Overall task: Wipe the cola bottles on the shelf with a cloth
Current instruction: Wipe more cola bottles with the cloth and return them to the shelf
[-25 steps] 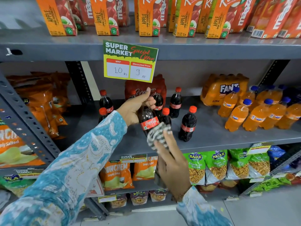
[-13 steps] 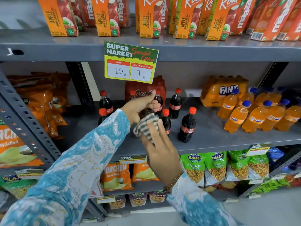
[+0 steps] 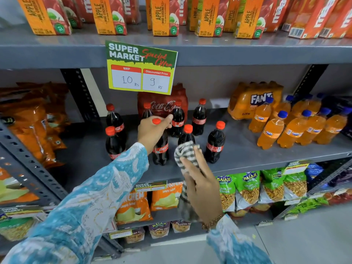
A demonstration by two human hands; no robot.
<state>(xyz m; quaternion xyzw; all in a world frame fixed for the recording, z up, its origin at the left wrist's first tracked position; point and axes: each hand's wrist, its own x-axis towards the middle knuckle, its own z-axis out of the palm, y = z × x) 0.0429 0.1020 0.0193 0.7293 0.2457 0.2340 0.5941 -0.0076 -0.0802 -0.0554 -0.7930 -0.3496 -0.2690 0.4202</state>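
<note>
Several small cola bottles with red caps stand on the grey middle shelf (image 3: 85, 153). My left hand (image 3: 150, 131) is closed over the neck and cap of one cola bottle (image 3: 161, 149), which stands upright near the shelf's front. My right hand (image 3: 203, 189) holds a grey-and-white checked cloth (image 3: 185, 153) just right of that bottle, off its surface and in front of another cola bottle (image 3: 187, 135). More cola bottles stand to the right (image 3: 215, 143) and to the left (image 3: 114, 143). A shrink-wrapped cola pack (image 3: 163, 103) sits at the back.
Orange Fanta bottles (image 3: 293, 128) and a Fanta pack (image 3: 253, 98) fill the shelf's right side. A price sign (image 3: 141, 67) hangs from the upper shelf, under juice cartons (image 3: 163, 16). Orange snack bags (image 3: 32, 122) lie left, green snack bags (image 3: 247, 187) below. A perforated upright (image 3: 28, 164) runs at left.
The held cola bottle went from lifted and tilted, with the cloth rubbing it, to upright on the shelf. The cloth hand has pulled away to the right.
</note>
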